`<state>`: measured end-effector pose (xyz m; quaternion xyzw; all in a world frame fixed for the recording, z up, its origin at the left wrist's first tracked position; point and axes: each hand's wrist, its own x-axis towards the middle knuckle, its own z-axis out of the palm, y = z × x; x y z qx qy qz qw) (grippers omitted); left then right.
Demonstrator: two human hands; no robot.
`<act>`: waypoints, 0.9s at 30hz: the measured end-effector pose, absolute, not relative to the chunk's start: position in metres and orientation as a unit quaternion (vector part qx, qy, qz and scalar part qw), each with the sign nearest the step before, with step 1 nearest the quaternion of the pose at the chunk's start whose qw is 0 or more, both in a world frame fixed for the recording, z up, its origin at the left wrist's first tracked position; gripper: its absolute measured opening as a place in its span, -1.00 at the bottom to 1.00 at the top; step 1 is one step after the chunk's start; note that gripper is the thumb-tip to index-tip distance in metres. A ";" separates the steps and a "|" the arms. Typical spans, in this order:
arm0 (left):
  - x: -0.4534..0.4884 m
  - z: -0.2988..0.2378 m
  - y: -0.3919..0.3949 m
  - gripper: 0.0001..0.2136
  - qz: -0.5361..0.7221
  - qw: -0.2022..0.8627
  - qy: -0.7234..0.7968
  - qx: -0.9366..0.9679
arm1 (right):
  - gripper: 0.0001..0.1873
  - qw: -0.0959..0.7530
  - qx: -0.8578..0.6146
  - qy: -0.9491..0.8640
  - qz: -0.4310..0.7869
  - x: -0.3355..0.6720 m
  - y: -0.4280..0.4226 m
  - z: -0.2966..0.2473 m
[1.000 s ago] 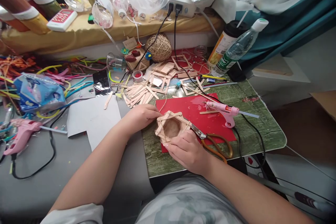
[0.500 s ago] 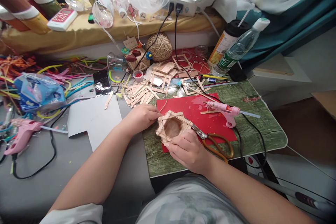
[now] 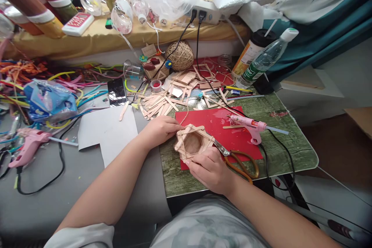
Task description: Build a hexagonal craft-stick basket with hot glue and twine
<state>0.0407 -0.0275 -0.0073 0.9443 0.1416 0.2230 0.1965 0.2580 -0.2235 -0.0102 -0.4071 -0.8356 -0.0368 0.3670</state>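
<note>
From the head view I see both hands on a small hexagonal basket of craft sticks, sitting on the red mat at the near edge of the green surface. My left hand has its fingers closed against the basket's far left corner; my right hand pinches the near rim, fingers clamped on it. I judge the basket light, stiff but fragile at its glued joints, so the corners where sticks overlap are the places to hold it. Scissors lie touching its right side, a pink glue gun beyond. The bottle carries a green label, its writing too small to read
</note>
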 end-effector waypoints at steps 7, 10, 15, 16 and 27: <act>0.042 -0.009 -0.027 -0.72 0.211 0.216 0.149 0.942 | -0.67 0.355 -0.390 -0.848 -0.043 0.263 -0.226 -0.009; 0.041 -0.011 -0.026 -0.72 0.208 0.217 0.147 0.943 | -0.64 0.355 -0.376 -0.854 -0.053 0.265 -0.226 -0.004; 0.040 -0.012 -0.025 -0.73 0.197 0.218 0.148 0.944 | -0.70 0.361 -0.362 -0.858 -0.062 0.265 -0.224 0.007; 0.040 -0.012 -0.025 -0.73 0.196 0.218 0.148 0.944 | -0.72 0.363 -0.360 -0.857 -0.064 0.265 -0.223 0.008; 0.043 -0.007 -0.027 -0.72 0.199 0.208 0.145 0.947 | -0.81 0.378 -0.358 -0.850 -0.082 0.263 -0.224 0.005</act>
